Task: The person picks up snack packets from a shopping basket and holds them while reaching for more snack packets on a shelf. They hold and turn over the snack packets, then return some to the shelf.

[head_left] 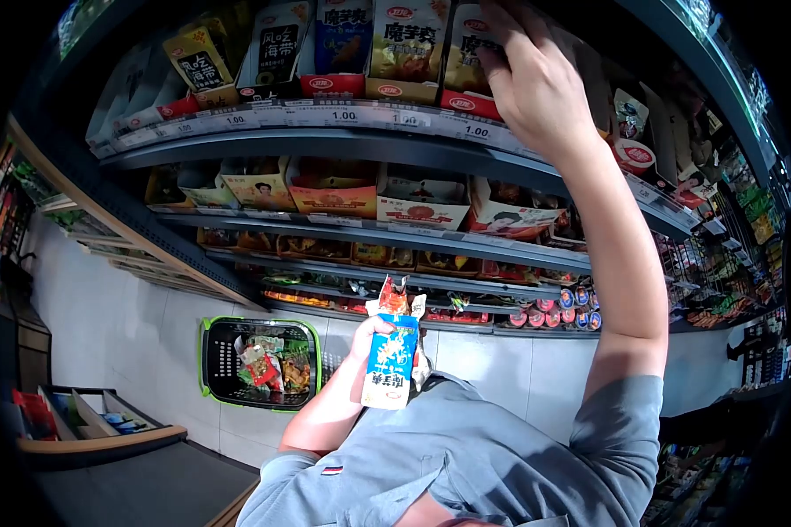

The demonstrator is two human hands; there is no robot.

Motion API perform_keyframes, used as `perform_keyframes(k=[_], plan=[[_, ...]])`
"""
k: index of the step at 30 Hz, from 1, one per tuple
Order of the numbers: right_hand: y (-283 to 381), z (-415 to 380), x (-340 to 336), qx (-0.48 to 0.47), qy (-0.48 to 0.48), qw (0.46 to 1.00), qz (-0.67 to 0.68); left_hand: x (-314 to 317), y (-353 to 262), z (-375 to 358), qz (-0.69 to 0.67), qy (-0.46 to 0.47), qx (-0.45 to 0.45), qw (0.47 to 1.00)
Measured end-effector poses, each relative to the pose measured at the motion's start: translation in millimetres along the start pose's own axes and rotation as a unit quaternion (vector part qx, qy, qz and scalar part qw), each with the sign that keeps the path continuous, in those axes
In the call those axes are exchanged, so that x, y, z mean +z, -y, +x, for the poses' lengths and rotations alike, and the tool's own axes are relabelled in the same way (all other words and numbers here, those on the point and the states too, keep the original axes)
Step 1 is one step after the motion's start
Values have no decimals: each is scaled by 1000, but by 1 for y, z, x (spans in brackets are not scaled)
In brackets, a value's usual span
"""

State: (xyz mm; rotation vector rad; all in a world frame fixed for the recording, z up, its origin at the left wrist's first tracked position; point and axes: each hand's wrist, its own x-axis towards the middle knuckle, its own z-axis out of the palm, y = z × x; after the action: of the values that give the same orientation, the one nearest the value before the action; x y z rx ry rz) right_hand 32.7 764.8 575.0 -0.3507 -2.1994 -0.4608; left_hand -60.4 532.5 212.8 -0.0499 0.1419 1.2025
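Note:
My left hand [368, 342] is closed around several snack packets, held upright in front of my shirt. The front one is a blue and white snack packet [390, 364]; red and pale packet tops stick up behind it. My right hand [536, 83] is raised to the top shelf, its fingers stretched out and the thumb apart. It overlaps the right side of a gold and white snack packet [468, 66] standing in a red-fronted display box [468, 104]. A similar gold snack packet [406, 39] stands just left of it.
Price labels run along the top shelf edge [343, 116]. Lower shelves hold boxed snacks, including an orange box [332, 198], and several small tubs [568, 307]. A black shopping basket with a green rim [204, 360] sits on the floor at left, holding several packets. A wooden-edged display [105, 439] stands lower left.

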Motion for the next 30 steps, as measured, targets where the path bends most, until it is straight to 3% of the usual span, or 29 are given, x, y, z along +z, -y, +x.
perform_keyframes(k=[2, 4, 6, 10, 12, 16, 19, 21, 23, 26, 28, 30], plan=[[-16, -3, 13, 72, 78, 993, -57, 3, -1, 3, 11, -5, -14, 1000], [-22, -3, 6, 83, 91, 992, -21, 10, 0, 5, 17, 48, -25, 998], [-22, 1, -4, 147, 70, 985, 65, 4, 4, 7, 36, -28, 15, 999], [-32, 4, -6, 152, 103, 983, 20, 5, 4, 4, 22, -8, -13, 1000], [-30, 12, -17, 213, 146, 962, 93, 5, 4, 6, 27, 8, -25, 999], [-23, 23, -26, 238, 133, 960, 71, 13, 4, 6, 22, 0, -28, 999], [-22, 35, -20, 240, 175, 953, 62, 2, 3, 8, 8, -10, -29, 1000], [-36, 42, 0, 41, 127, 990, 37, -1, 5, 10, 8, -31, -14, 999], [-26, 61, 0, 41, 167, 984, 44, -2, 6, 8, 5, -54, -1, 999], [-33, 78, 18, 17, 222, 969, 102, 2, 8, 5, 26, -4, -18, 999], [-26, 83, 21, -11, 230, 972, 51, 16, 18, 8, 56, -71, 100, 991], [-23, 80, 10, -16, 226, 970, 86, 5, 14, 5, 64, -30, 59, 996]])
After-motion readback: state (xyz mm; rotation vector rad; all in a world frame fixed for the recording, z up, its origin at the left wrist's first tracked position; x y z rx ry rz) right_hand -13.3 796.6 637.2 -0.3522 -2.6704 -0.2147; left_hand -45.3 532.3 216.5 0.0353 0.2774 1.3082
